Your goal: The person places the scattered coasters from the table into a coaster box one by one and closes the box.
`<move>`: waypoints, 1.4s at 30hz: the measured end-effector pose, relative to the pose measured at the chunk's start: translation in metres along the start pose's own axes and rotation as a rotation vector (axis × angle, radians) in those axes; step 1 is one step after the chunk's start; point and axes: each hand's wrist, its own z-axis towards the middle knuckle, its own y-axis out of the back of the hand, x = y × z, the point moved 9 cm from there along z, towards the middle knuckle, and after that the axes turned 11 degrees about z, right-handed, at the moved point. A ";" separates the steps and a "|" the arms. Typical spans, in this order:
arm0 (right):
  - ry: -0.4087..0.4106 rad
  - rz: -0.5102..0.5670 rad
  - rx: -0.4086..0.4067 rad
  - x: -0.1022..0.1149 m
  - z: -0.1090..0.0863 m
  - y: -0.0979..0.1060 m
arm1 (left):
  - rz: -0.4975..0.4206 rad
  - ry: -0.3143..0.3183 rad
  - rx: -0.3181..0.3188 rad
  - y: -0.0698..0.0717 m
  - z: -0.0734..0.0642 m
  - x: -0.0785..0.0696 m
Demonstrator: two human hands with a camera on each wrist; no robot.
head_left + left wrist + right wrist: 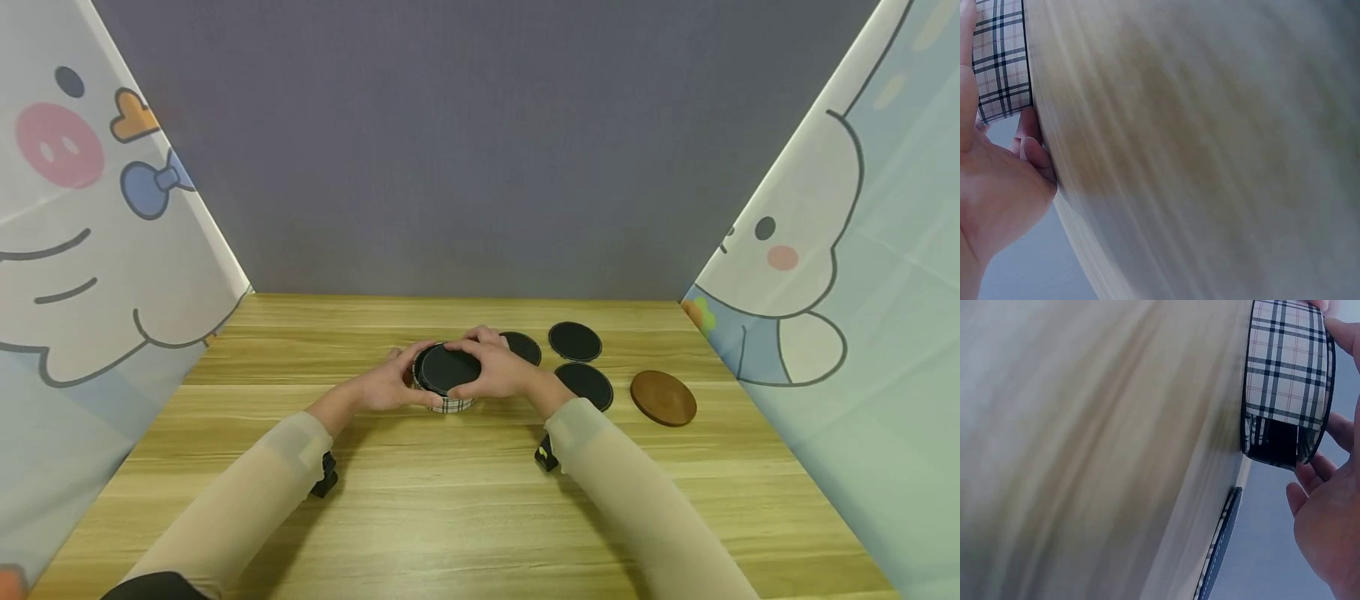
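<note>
A round, open-topped coaster holder (454,407) with plaid sides stands on the wooden table, in the middle of the head view. My left hand (386,388) grips it from the left, thumb along its near side. With thumb and fingers at its edge, my right hand (501,369) holds a black round coaster (450,369) at the holder's top. In the right wrist view, the plaid holder (1285,362) has a cutout in its side. The left wrist view shows part of the plaid wall (1000,56) beside the left fingers. How many coasters lie inside is hidden.
Several things lie right of the holder: a black coaster (526,347) partly behind my right hand, a far coaster (575,342), a nearer coaster (585,384) and a brown disc (663,398). A grey panel (465,167) rises behind the table; printed cloths flank both sides.
</note>
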 end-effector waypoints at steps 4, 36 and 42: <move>0.018 -0.010 0.009 0.003 0.002 0.000 | -0.017 -0.001 0.007 0.000 0.000 -0.001; 0.037 -0.001 0.034 0.001 0.001 -0.004 | -0.054 -0.014 0.013 -0.001 -0.001 0.000; 0.031 -0.007 0.035 -0.001 0.001 -0.004 | -0.053 -0.006 0.021 -0.002 0.001 0.002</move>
